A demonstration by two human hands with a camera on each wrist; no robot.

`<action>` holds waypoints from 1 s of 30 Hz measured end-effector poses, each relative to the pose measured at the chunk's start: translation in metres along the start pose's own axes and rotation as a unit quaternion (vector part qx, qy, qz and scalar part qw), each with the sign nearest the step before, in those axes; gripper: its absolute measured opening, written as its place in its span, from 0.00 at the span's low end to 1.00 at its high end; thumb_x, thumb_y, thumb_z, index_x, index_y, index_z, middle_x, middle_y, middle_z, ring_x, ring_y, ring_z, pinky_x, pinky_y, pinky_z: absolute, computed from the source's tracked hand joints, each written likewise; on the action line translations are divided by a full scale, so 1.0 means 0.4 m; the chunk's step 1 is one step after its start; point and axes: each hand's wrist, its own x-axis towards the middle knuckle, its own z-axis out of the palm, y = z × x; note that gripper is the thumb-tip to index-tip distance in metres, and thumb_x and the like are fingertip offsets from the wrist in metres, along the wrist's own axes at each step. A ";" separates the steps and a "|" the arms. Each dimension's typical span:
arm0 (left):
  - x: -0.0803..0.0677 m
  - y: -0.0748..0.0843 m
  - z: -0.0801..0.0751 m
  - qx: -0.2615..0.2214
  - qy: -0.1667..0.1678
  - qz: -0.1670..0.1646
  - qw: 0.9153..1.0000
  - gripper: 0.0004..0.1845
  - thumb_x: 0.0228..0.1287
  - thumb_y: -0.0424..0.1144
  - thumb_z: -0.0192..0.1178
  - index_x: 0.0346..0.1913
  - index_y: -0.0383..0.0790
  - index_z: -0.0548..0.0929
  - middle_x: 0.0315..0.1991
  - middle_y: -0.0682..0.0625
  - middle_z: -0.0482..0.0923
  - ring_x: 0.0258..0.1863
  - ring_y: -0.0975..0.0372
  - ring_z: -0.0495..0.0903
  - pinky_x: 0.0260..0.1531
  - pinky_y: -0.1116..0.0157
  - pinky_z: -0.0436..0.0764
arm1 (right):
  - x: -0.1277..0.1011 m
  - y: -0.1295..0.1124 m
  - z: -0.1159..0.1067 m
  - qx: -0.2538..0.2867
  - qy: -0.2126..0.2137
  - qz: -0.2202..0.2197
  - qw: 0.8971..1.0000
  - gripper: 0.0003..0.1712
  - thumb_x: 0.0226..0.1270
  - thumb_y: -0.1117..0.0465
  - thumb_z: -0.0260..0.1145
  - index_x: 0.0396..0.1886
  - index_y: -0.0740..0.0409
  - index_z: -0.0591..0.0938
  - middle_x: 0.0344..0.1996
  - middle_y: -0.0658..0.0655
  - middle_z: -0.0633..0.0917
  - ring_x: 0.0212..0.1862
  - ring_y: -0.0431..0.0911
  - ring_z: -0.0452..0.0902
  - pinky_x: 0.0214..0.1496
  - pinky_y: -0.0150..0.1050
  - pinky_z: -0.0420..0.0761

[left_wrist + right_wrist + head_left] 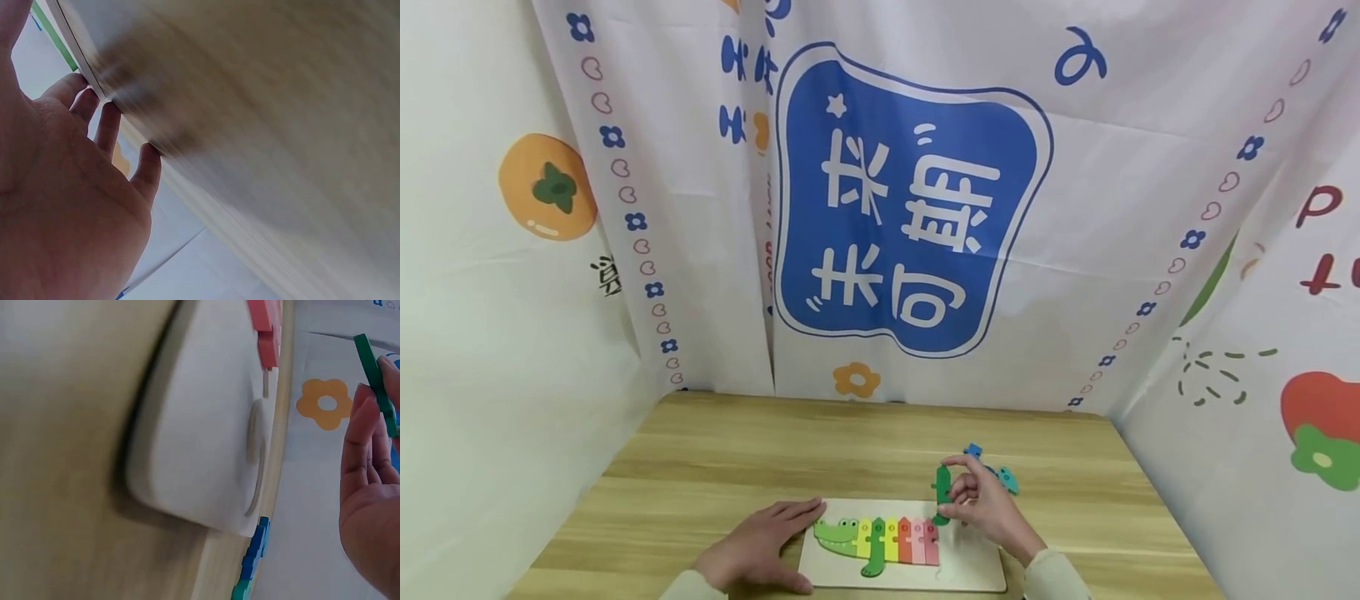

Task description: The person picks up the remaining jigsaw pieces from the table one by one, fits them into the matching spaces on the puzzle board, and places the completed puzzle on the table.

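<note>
A pale wooden puzzle board (973, 567) lies on the table, with a green crocodile head (835, 535) at its left. Beside the head runs a row of coloured pieces in yellow, green, orange and pink, among them a green leg piece (877, 546). My left hand (758, 542) rests at the board's left edge, fingers extended and touching it. Above the right part of the board, my right hand (992, 510) pinches another green puzzle piece (943, 487) between thumb and fingers. The right wrist view shows that green piece edge-on in the fingertips.
Behind the right hand, a blue puzzle piece (973, 450) and a teal piece (1008, 479) lie on the wooden table (737, 450). A printed white curtain (1097, 208) hangs around the table at the back and sides.
</note>
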 end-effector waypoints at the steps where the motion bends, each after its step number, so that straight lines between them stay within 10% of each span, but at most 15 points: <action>1: 0.000 0.002 -0.001 0.000 0.000 0.001 1.000 0.56 0.54 0.72 0.70 0.83 0.56 0.59 0.82 0.55 0.59 0.77 0.46 0.63 0.69 0.37 0.68 | -0.007 0.002 0.000 0.003 -0.009 0.005 1.000 0.42 0.57 0.63 0.81 0.70 0.55 0.73 0.35 0.56 0.85 0.35 0.46 0.82 0.34 0.37 0.85; 17: -0.011 0.006 -0.002 0.016 0.027 0.011 0.999 0.59 0.50 0.73 0.71 0.82 0.53 0.61 0.81 0.53 0.61 0.75 0.44 0.65 0.67 0.36 0.69 | -0.069 0.034 0.015 0.023 -0.110 0.054 0.992 0.33 0.60 0.66 0.79 0.64 0.58 0.76 0.30 0.54 0.86 0.32 0.47 0.83 0.37 0.35 0.84; 30: 0.000 0.002 0.004 0.011 0.027 0.010 1.000 0.59 0.49 0.74 0.71 0.82 0.54 0.61 0.81 0.53 0.61 0.75 0.44 0.65 0.67 0.35 0.69 | -0.069 0.051 0.015 0.009 -0.114 0.051 0.992 0.32 0.59 0.66 0.79 0.62 0.59 0.77 0.32 0.55 0.84 0.31 0.45 0.81 0.34 0.35 0.84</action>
